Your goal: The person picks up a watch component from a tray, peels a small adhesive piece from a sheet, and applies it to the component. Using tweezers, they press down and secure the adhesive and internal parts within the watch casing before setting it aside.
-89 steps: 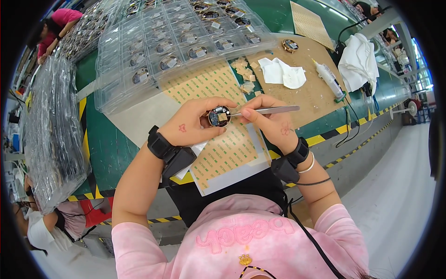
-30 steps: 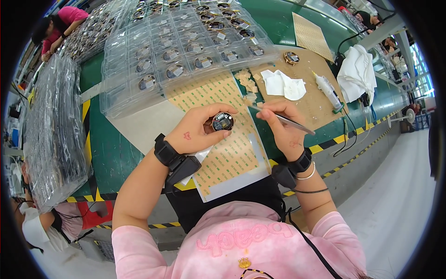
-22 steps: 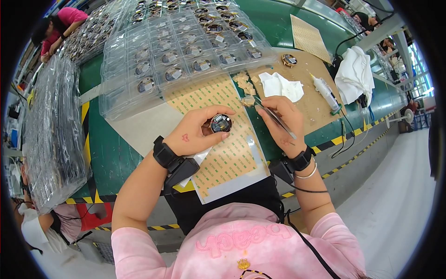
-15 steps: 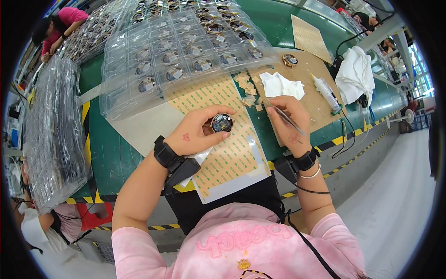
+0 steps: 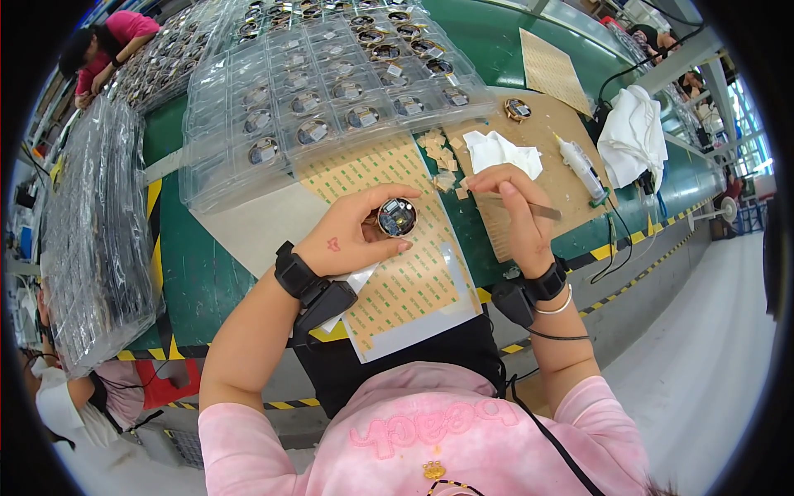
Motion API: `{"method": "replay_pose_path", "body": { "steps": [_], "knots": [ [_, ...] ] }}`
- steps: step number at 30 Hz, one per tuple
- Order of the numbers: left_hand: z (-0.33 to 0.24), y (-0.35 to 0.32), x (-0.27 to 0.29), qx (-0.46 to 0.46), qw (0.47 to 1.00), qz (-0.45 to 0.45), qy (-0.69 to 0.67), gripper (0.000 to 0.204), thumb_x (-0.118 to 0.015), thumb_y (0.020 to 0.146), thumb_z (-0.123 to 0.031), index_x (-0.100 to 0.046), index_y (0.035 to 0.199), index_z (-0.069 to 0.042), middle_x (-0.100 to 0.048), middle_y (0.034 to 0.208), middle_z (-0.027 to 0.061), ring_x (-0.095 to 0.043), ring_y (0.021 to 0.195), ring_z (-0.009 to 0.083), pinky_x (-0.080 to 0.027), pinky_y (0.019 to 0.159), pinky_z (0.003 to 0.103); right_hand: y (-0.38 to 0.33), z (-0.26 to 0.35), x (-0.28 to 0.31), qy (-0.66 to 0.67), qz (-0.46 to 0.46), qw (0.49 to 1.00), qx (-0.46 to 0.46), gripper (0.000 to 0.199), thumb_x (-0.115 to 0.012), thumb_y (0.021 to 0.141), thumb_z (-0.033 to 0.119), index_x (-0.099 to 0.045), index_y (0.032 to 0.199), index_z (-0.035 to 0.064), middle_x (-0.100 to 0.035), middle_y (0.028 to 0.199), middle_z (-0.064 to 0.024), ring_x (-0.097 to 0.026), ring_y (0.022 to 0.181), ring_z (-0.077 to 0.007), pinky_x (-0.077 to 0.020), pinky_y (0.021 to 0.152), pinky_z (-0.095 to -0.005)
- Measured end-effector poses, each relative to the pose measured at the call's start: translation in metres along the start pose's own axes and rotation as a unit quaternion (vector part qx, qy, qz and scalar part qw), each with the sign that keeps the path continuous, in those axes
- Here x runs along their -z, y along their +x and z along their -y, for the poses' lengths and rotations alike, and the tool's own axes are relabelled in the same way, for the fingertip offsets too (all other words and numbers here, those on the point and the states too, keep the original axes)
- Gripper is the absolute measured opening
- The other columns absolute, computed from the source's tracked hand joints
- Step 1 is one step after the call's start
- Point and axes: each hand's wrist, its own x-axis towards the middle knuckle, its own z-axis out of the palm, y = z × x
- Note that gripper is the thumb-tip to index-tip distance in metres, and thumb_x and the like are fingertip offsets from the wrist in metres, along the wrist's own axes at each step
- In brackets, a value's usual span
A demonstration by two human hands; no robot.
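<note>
While left hand cups device, right hand pinches tweezers.

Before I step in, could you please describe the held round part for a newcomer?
On the green table, find the green-printed tan sheet. Over it, the left hand grips the dark round part. Unlike its lookalikes in the clear tray and on the brown board, it is held.
</note>
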Motion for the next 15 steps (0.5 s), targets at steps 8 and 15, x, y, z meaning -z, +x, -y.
{"method": "replay_pose_path", "body": {
  "steps": [8,15],
  "knots": [
    [0.006,-0.005,0.005,-0.017,0.990,-0.044,-0.131,0.070,-0.066,0.079,0.003,-0.036,0.141,-0.007,-0.050,0.120,0.0048,-0.057,0.100,0.0110,-0.052,0.081,0.025,0.019,0.015,-0.040,-0.026,0.098,0.995,-0.012,0.021,-0.038,0.096,0.008,-0.058,0.097,0.0002,-0.059,0.083,-0.0052,-0.051,0.068,-0.0089,-0.0406,0.062,-0.0208],
    [0.013,-0.003,0.018,-0.049,0.987,-0.095,-0.121,0.069,-0.058,0.082,0.009,-0.032,0.143,-0.005,-0.047,0.123,0.0046,-0.057,0.098,0.0135,-0.052,0.084,0.028,0.030,0.018,-0.050,0.168,0.065,0.975,-0.131,0.018,-0.044,0.099,0.013,-0.058,0.099,0.0024,-0.055,0.077,-0.0019,-0.047,0.068,-0.0053,-0.0353,0.058,-0.0194]
  ]
}}
